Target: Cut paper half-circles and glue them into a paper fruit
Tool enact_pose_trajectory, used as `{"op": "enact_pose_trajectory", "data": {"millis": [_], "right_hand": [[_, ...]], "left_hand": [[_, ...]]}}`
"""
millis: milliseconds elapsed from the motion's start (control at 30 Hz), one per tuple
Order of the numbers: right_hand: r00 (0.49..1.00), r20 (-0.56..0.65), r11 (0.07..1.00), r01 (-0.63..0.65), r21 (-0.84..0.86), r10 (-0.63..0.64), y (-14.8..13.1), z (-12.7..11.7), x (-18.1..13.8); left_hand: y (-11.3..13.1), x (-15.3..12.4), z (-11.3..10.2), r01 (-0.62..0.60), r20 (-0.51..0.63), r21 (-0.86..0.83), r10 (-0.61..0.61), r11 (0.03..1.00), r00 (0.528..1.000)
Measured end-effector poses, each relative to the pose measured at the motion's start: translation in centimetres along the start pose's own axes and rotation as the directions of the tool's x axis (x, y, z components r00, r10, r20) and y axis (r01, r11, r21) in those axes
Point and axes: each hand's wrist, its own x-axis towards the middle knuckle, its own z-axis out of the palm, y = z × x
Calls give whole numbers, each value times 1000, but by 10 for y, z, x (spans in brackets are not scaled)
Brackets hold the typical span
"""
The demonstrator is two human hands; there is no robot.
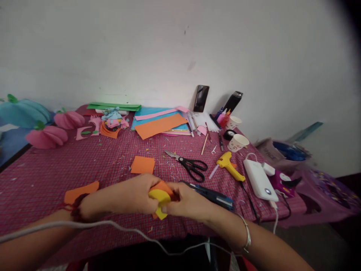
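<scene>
My left hand [142,194] and my right hand [180,199] meet near the front edge of the table. Between them, pinched by the fingers of both, is a yellow paper piece [160,196] with orange paper [163,186] behind it. Fingers cover part of both papers, so their full shape is hidden. Just beyond my hands lies a small stack of orange paper squares [143,165]. Black-handled scissors [186,162] rest to its right. A dark blue tool [211,195], partly covered by my right hand and forearm, lies beside them.
A yellow glue gun [229,165], white power bank [260,180] and paper cups [238,142] stand right. Paper sheets [160,126], scraps [113,122] and a leaning phone [201,98] line the back. Paper pumpkins [46,136] sit left. A white cable [124,230] crosses in front.
</scene>
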Motion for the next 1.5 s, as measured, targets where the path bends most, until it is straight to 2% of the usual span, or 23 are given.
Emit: {"op": "enact_pose_trajectory", "data": {"millis": [100,167,200,267,333,367,433,533,600,633,767,867,1033,1167,1233,1333,1367,1400,1500], "right_hand": [[993,-109,970,-21,241,48,5,8,7],[985,-163,934,8,358,55,8,10,9],[981,-185,917,29,399,50,9,10,9],[973,-229,896,73,437,33,12,11,9],[962,-271,877,111,467,23,14,12,9],[956,-292,870,130,476,17,15,13,9],[943,-333,860,170,481,-1,16,14,10],[923,-382,862,226,454,-41,16,16,10],[909,-411,873,254,417,-68,15,18,10],[901,-426,878,265,397,-80,15,19,9],[867,-484,899,298,321,-114,15,23,8],[851,-508,911,308,273,-135,17,24,8],[837,-521,929,311,198,-169,23,26,10],[840,-500,948,301,105,-211,25,30,11],[858,-460,955,291,66,-230,22,24,8],[883,-358,945,235,-227,-305,13,-7,0],[877,-298,799,145,-584,-377,11,-22,-3],[860,-318,721,80,-689,-399,8,-39,-6],[820,-404,587,-106,-802,-404,9,-85,-13]], "left_hand": [[-1,3,-3,32,-28,-42,-33,999,999],[-6,7,0,-16,-49,-243,4,970,999],[-10,9,4,-52,-71,-385,27,921,997],[-17,12,14,-107,-143,-659,15,745,990],[-22,14,26,-168,-219,-823,-30,542,975],[-23,14,32,-217,-266,-855,-40,472,963],[-24,14,44,-328,-387,-840,-53,432,920],[-18,13,58,-456,-602,-714,-133,531,788],[-12,13,65,-474,-682,-649,-177,595,710],[-10,13,68,-475,-699,-634,-189,610,690],[-4,14,75,-497,-737,-611,-213,616,641],[-2,15,76,-522,-740,-636,-255,569,623],[7,19,80,-557,-678,-731,-329,394,657],[8,24,85,-588,-655,-756,-343,288,673],[4,25,84,-590,-645,-764,-330,261,689],[-6,22,74,-580,-645,-764,-297,282,704],[-11,21,69,-577,-654,-755,-292,311,698],[-16,19,63,-575,-667,-743,-298,344,683],[-28,15,42,-546,-683,-718,-290,432,670]]}}
